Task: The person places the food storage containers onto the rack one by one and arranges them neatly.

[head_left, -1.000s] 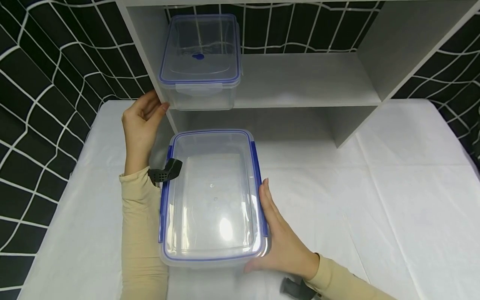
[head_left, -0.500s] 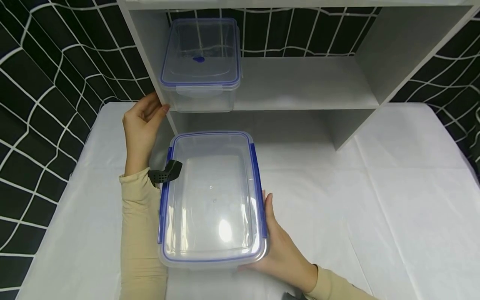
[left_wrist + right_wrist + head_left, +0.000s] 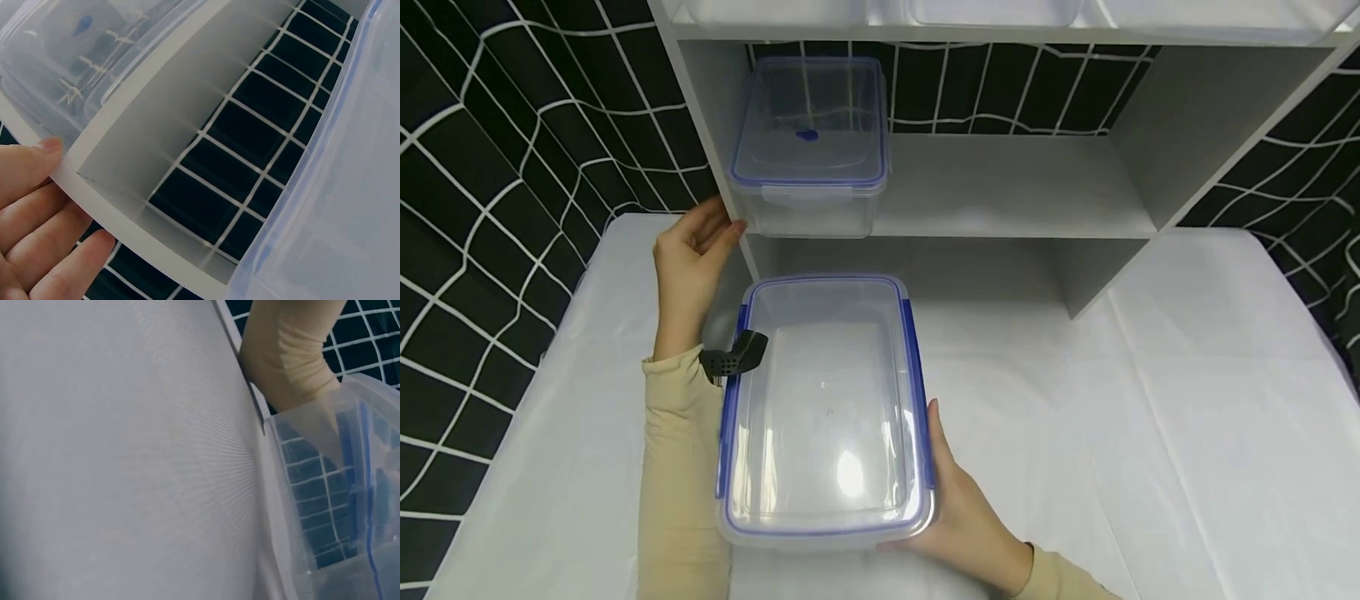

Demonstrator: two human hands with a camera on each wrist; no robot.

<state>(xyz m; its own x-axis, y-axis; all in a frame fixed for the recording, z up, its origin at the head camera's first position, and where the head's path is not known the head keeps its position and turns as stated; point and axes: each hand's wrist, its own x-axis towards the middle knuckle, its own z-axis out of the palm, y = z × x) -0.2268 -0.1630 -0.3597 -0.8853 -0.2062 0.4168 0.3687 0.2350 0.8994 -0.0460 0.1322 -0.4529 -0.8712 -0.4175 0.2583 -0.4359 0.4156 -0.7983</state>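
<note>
A large clear food container (image 3: 827,417) with a blue-rimmed lid and blue side clips is in front of the shelf unit in the head view. My right hand (image 3: 962,508) holds it at its lower right corner, partly under it; the fingers underneath are hidden. At the upper left, my left hand (image 3: 692,267) pinches the front edge of the shelf's side panel (image 3: 125,219) between thumb and fingers. My left forearm lies along the held container's left side, the black wrist camera (image 3: 737,354) overlapping its lid. A second clear container (image 3: 812,167) stands on the shelf, just right of my left hand.
The white shelf unit (image 3: 1015,183) spans the back, with a middle board and an upper board above it. Clear containers (image 3: 992,10) show on the upper board. White cloth (image 3: 1187,433) covers the table. White netting (image 3: 475,292) over black hangs at the sides and back.
The head view has tilted up, so more of the upper board shows. My right hand has slipped further under the container's corner. My left hand keeps its place on the panel.
</note>
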